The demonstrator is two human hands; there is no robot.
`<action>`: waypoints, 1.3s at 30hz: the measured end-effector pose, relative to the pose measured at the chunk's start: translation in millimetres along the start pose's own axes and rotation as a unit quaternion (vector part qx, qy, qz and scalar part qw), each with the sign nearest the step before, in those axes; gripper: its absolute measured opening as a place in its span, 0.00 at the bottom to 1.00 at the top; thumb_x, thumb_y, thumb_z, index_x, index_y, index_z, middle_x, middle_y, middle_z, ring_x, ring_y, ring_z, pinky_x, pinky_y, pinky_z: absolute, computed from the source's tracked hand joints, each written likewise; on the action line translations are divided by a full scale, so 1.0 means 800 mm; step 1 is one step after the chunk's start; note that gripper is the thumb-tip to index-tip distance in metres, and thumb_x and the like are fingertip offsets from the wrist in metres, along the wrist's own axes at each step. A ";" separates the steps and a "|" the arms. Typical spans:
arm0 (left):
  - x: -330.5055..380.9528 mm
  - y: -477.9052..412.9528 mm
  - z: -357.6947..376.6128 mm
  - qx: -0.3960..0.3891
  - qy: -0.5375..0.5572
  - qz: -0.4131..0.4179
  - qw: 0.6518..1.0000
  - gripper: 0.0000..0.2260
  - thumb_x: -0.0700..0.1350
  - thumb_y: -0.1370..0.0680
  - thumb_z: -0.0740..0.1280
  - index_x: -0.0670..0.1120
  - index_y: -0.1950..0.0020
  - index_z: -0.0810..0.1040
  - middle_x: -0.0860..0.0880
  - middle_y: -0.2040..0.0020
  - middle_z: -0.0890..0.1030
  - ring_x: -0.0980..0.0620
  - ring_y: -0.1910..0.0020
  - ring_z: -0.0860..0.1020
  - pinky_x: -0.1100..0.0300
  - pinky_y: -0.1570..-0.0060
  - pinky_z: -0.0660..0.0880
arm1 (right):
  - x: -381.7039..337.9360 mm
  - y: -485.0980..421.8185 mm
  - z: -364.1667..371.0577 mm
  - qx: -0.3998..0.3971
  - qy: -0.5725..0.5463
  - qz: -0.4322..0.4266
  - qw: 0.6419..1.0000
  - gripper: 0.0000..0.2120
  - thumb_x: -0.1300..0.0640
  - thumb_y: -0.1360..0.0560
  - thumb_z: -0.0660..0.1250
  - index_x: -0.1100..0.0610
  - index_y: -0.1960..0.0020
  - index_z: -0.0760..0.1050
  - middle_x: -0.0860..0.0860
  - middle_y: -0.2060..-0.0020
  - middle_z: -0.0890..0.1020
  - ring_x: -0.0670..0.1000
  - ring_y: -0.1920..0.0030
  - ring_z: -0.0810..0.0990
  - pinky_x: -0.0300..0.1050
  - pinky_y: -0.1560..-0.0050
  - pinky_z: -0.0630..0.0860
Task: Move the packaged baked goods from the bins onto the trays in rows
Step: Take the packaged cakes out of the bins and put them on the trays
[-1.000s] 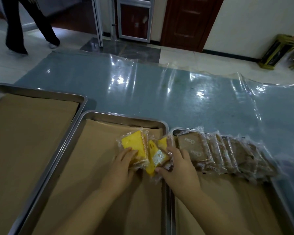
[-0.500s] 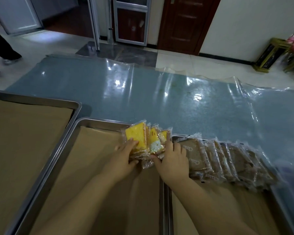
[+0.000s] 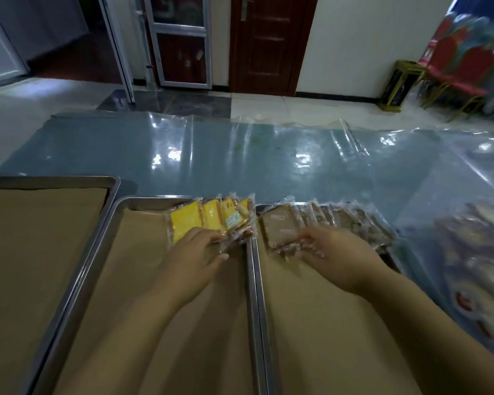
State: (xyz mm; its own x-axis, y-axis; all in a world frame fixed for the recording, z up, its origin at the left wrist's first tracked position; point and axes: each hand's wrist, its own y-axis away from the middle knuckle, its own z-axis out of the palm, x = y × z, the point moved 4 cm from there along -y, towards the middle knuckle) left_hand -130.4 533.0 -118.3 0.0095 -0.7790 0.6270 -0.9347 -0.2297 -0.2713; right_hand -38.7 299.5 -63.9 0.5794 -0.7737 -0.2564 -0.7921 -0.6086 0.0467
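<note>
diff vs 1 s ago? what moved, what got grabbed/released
The right hand left the yellow packets and went right, onto the near end of the brown packet row in the right tray. The yellow packets were pushed back to the far edge of the middle tray and now overlap in a tidy row. The left hand stays on them. Brown row and left tray unchanged.

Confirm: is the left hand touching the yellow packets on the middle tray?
Touching. The head view shows the left hand with its fingers lying over the near edge of the yellow packets.
</note>
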 end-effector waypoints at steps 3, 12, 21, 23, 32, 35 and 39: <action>0.059 0.013 -0.012 -0.016 0.001 0.024 1.000 0.12 0.49 0.28 0.71 0.54 0.45 0.77 0.57 0.51 0.74 0.57 0.52 0.75 0.59 0.52 0.73 | 0.011 0.045 -0.034 -0.004 0.036 -0.019 0.999 0.15 0.43 0.24 0.61 0.44 0.39 0.70 0.42 0.48 0.78 0.42 0.56 0.73 0.37 0.62 0.67; 0.295 0.046 -0.002 -0.010 -0.057 0.115 0.992 0.09 0.57 0.29 0.67 0.58 0.50 0.76 0.61 0.57 0.76 0.64 0.56 0.75 0.69 0.59 0.70 | 0.094 0.191 -0.165 0.085 0.087 -0.083 0.989 0.16 0.40 0.26 0.61 0.42 0.40 0.69 0.42 0.46 0.78 0.46 0.48 0.77 0.45 0.50 0.75; 0.487 0.056 0.080 -0.047 -0.060 0.189 0.979 0.14 0.66 0.28 0.63 0.61 0.49 0.76 0.66 0.57 0.76 0.66 0.54 0.75 0.71 0.59 0.70 | 0.244 0.290 -0.261 0.105 0.042 -0.062 0.992 0.22 0.37 0.31 0.57 0.43 0.39 0.71 0.39 0.50 0.77 0.41 0.53 0.75 0.39 0.52 0.74; 0.508 0.049 0.091 -0.052 -0.071 0.201 0.976 0.14 0.66 0.29 0.60 0.62 0.50 0.76 0.67 0.57 0.76 0.67 0.52 0.74 0.72 0.60 0.70 | 0.283 0.295 -0.266 0.105 0.050 -0.041 0.992 0.19 0.40 0.28 0.60 0.43 0.39 0.71 0.40 0.49 0.78 0.42 0.52 0.76 0.40 0.52 0.75; 0.578 -0.040 0.158 -0.104 -0.095 0.283 0.949 0.15 0.61 0.27 0.62 0.54 0.49 0.78 0.61 0.56 0.77 0.61 0.57 0.75 0.67 0.58 0.71 | 0.441 0.265 -0.259 0.020 0.125 0.089 0.988 0.17 0.41 0.27 0.64 0.45 0.40 0.71 0.45 0.48 0.79 0.46 0.55 0.74 0.43 0.55 0.74; 0.606 -0.069 0.198 -0.149 -0.112 0.290 0.939 0.17 0.63 0.28 0.59 0.56 0.47 0.76 0.60 0.53 0.76 0.60 0.54 0.75 0.59 0.55 0.75 | 0.482 0.250 -0.255 -0.040 0.151 0.139 0.978 0.18 0.41 0.27 0.65 0.46 0.39 0.70 0.47 0.47 0.78 0.50 0.53 0.75 0.47 0.52 0.75; 0.633 -0.101 0.265 -0.238 -0.206 0.285 0.905 0.15 0.61 0.26 0.60 0.58 0.43 0.73 0.59 0.49 0.75 0.58 0.50 0.73 0.56 0.52 0.75 | 0.519 0.233 -0.239 -0.123 0.166 0.139 0.969 0.18 0.42 0.27 0.63 0.50 0.41 0.71 0.49 0.50 0.78 0.51 0.54 0.73 0.47 0.52 0.75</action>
State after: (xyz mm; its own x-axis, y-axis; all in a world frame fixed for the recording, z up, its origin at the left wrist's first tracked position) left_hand 25.4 33.5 66.3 -0.4820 -0.8660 0.1330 -0.8761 0.4788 -0.0576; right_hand 91.0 -168.9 22.6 0.4129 -0.9027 0.1213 -0.8799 -0.3610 0.3090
